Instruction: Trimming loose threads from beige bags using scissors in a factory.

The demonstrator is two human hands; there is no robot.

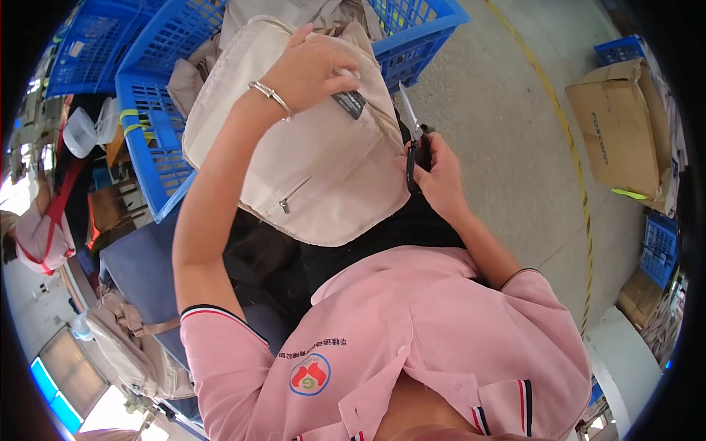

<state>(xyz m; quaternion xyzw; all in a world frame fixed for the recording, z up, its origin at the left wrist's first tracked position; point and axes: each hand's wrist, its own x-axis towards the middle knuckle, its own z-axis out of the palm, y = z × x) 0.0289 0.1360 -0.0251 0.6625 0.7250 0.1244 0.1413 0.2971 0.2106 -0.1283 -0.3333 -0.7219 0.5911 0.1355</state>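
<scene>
Beige bag (294,165) in front of me, scissors (414,134) in my right hand (443,180).
My right hand is closed around the black handles, with the blades pointing away from me, just beside the bag. My left hand (312,70) lies on the bag near a dark label (350,104), fingers bent; whether it grips the fabric, I cannot tell. The blue crate (158,173) stands behind the bag.
</scene>
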